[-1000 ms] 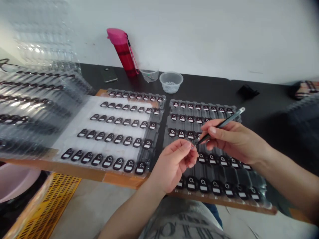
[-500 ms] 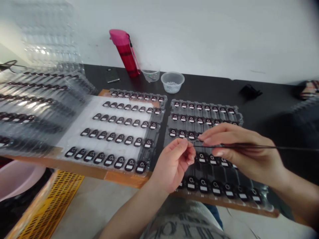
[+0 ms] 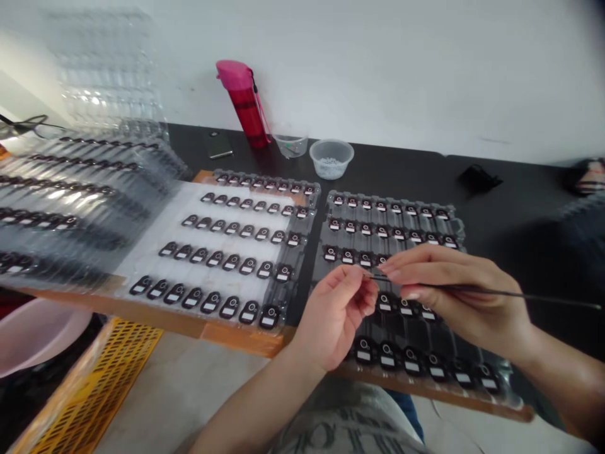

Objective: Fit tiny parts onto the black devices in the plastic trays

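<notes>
My left hand (image 3: 338,312) is closed in a pinch at the near end of a thin black cord (image 3: 524,294); whatever tiny piece sits between its fingertips is hidden. My right hand (image 3: 460,293) grips the same cord just to the right, fingertips almost touching the left ones. The cord's free length sticks out rightward past the right hand. Both hands hover over a clear plastic tray (image 3: 326,277) holding rows of small black oval pieces (image 3: 363,350), each with a ring mark and a white label. Part of the tray is covered by the hands.
Left of it lies another tray of black pieces (image 3: 269,315), with stacked filled trays (image 3: 85,214) beyond. Behind stand a pink bottle (image 3: 248,116), a clear tub with small white bits (image 3: 331,161) and another clear tub (image 3: 292,146). A yellow crate (image 3: 108,384) is below.
The right hand's fingertips have come closer to the left hand's, narrowing the gap between them. The cord's far end has swung lower and now shows inside the view. The view has shifted slightly.
</notes>
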The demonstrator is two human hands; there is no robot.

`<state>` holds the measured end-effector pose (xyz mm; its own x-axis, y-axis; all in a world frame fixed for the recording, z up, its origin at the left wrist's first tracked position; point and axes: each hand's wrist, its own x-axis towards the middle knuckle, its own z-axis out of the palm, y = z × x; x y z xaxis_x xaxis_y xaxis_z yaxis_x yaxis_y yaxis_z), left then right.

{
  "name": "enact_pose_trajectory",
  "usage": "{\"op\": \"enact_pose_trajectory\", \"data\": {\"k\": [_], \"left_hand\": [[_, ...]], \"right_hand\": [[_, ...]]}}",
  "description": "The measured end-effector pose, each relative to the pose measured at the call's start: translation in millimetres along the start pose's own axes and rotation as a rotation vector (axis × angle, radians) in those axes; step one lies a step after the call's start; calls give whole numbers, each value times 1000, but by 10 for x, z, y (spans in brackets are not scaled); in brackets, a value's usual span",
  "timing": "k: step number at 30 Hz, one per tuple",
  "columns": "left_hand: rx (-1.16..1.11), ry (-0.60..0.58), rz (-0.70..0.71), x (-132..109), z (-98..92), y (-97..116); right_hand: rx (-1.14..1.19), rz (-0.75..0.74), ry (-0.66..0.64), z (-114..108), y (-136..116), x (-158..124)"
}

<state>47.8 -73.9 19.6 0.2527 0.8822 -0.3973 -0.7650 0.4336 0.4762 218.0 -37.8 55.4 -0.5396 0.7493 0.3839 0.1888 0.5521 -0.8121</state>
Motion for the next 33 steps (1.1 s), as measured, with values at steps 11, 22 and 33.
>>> {"op": "enact_pose_trajectory", "data": {"k": [11,22,33], "left_hand": [[-144,-54,-42,-23,0,-2],[-231,-63,-61,-24,4,1],[-240,-60,-68,-32,13,-8]], "right_hand": [[200,213,165,67,37,35],[210,146,173,76,27,7],[219,118,174,82,39,8]]}}
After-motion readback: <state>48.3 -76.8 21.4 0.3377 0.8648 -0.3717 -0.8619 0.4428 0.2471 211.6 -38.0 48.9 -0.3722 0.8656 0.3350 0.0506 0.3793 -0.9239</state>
